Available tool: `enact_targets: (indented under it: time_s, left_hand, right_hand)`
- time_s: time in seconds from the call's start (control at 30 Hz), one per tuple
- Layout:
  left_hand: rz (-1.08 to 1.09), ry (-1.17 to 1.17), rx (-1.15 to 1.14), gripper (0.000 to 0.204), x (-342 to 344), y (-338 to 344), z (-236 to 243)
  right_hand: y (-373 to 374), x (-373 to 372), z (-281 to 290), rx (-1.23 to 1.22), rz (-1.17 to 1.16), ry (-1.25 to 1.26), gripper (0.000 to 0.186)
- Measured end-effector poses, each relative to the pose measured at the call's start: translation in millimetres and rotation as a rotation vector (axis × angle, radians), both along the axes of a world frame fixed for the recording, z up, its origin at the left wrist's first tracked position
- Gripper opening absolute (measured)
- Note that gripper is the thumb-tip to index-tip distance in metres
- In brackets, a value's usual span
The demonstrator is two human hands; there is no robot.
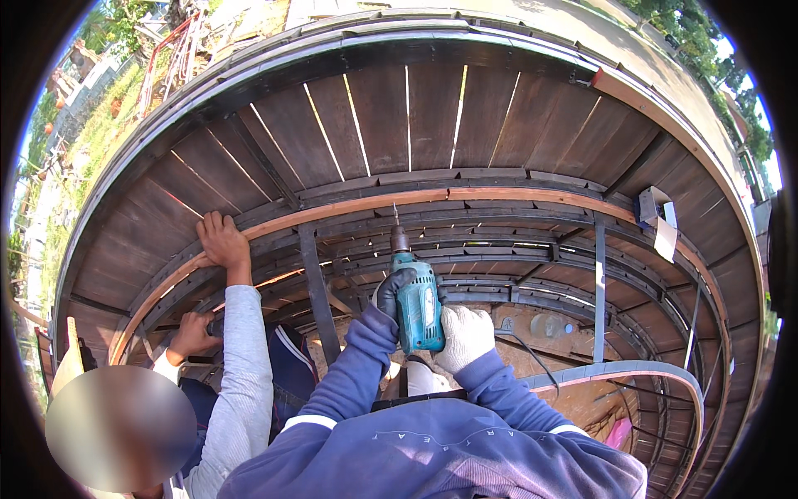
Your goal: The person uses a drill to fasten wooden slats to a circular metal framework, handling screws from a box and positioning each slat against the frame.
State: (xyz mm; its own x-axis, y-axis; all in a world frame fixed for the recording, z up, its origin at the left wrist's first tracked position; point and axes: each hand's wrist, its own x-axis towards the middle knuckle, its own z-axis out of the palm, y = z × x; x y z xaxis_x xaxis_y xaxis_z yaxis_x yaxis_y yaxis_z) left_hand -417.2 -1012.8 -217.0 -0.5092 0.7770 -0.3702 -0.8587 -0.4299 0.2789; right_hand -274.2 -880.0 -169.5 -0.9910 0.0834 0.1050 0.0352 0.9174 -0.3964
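A teal power drill [422,312] points away from me, its body upright in view between my two hands. My left hand [387,293], in a dark glove, is wrapped around its left side near the chuck. My right hand [465,337], in a white knitted glove, is closed against the drill's rear right side; its fingertips are hidden. The thin drill bit [396,214] overlaps the reddish curved wooden strip [515,196], left of a joint in it. Whether the bit touches the wood, I cannot tell. The strip runs along a dark curved metal frame [600,287].
At left, a co-worker's hand [224,239] rests on the strip; their other hand [194,334] is by a dark object. Dark wooden planks [432,121] span beyond. An open cardboard box [657,212] sits at right. A cable [532,358] and plastic bottle [549,325] are below.
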Motion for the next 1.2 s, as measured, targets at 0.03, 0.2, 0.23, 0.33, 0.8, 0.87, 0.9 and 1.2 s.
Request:
enact_targets:
  time_s: [0.03, 0.2, 0.23, 0.33, 0.8, 0.87, 0.9, 1.2]
  left_hand:
    - [0.001, -0.017, -0.003, 0.059, 1.0, 0.5, -0.3]
    - [-0.029, -0.025, 0.029, 0.063, -6.6, 1.3, -2.8]
    - [-0.025, -0.016, 0.019, 0.063, -7.0, 1.2, -2.8]
    - [-0.026, 0.007, 0.000, 0.063, -9.1, 1.7, -3.7]
    - [-0.046, 0.008, 0.062, 0.055, -9.9, 1.7, 3.2]
    - [-0.056, -0.020, 0.085, 0.054, -14.2, 2.2, 8.5]
    - [-0.054, -0.037, 0.098, 0.054, -13.6, 0.5, 10.5]
    - [0.016, -0.092, 0.240, 0.058, -6.4, 19.6, 28.0]
  right_hand:
    - [0.2, -0.6, 5.3, -0.017, -0.005, 0.002, 0.058]
    - [-1.3, -5.4, 6.7, -0.041, -0.013, -0.025, 0.055]
    - [-1.2, -5.7, 6.7, -0.036, -0.013, -0.029, 0.055]
    - [-0.5, -6.2, 5.9, -0.027, -0.019, -0.039, 0.054]
    - [0.8, -8.1, 16.8, -0.024, -0.007, -0.015, 0.052]
    - [0.0, -11.4, 26.4, -0.047, -0.020, -0.021, 0.050]
    - [-2.3, -11.9, 32.4, -0.058, -0.020, -0.026, 0.049]
    - [3.9, -21.6, 102.1, 0.165, -0.032, 0.023, 0.071]
